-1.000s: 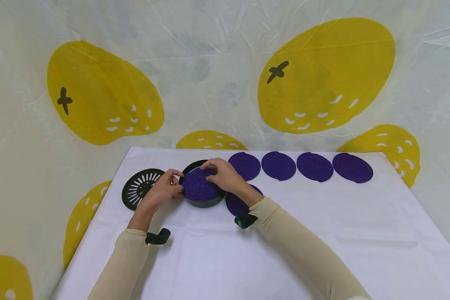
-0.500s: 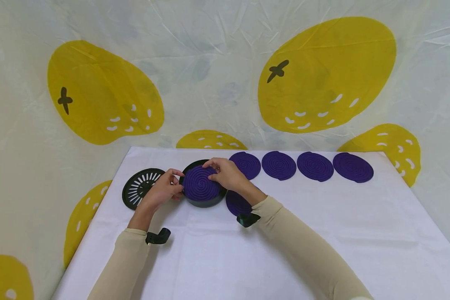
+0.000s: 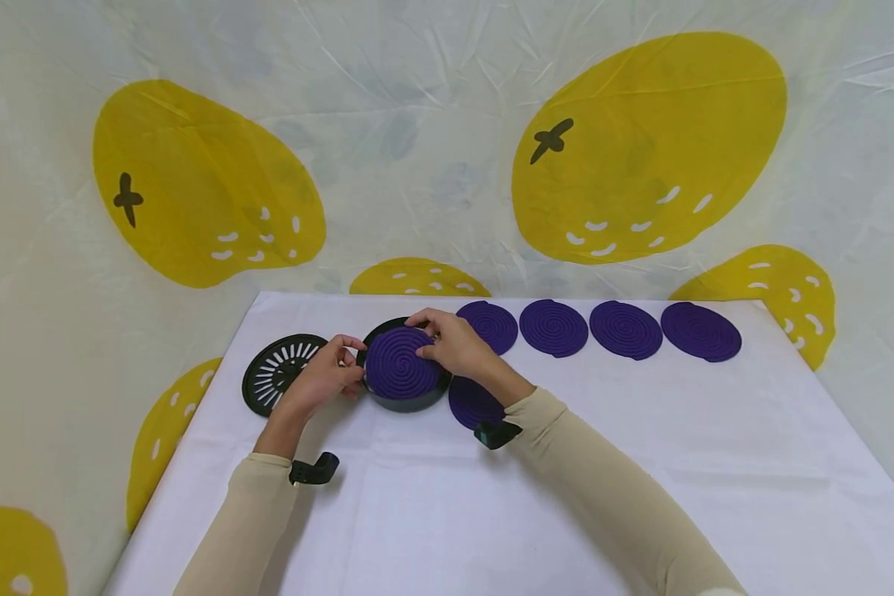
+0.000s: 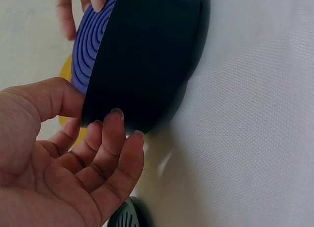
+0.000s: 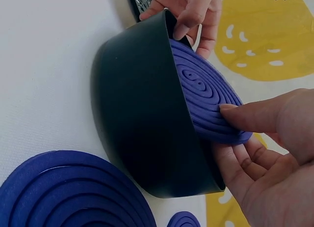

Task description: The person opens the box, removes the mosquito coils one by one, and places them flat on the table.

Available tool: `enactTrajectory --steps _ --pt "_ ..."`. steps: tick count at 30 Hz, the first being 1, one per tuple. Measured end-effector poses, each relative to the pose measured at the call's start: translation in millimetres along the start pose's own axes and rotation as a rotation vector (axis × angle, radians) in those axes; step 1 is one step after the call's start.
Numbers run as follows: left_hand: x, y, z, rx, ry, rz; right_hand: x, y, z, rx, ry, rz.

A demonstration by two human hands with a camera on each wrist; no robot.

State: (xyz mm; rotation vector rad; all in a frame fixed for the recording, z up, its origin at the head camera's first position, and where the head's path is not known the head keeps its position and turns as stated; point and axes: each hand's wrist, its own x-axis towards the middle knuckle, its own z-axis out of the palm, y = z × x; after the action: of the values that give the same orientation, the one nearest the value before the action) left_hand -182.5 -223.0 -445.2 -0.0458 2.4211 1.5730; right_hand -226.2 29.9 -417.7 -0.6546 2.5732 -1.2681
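Near purple coil half under forearm

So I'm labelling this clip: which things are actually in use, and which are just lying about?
In use:
round black plastic holder
purple spiral coil on it
left hand, holding the holder's rim
right hand, pinching the coil's edge

Lying about:
black slotted lid
four purple coils in a row
purple coil under the right wrist
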Motion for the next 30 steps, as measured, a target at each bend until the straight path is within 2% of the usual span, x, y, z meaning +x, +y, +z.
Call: enactTrajectory --steps 9,17,24,30 --pt "-1.6 1.3 -1.2 0.005 0.0 -0.001 -3 0 -1 -0.008 -0.011 0.017" --pt "-2.7 2.0 -1.0 -0.002 0.002 -0.007 -5 4 -3 0.075 -0.019 0.032" --pt "-3.5 1.1 -2.1 -0.001 0.014 0.003 -5 11 -4 0.207 0.016 0.044" --pt "-4.9 -0.5 -2.7 0.011 0.038 -0.011 -7 12 -8 0.218 0.046 0.055"
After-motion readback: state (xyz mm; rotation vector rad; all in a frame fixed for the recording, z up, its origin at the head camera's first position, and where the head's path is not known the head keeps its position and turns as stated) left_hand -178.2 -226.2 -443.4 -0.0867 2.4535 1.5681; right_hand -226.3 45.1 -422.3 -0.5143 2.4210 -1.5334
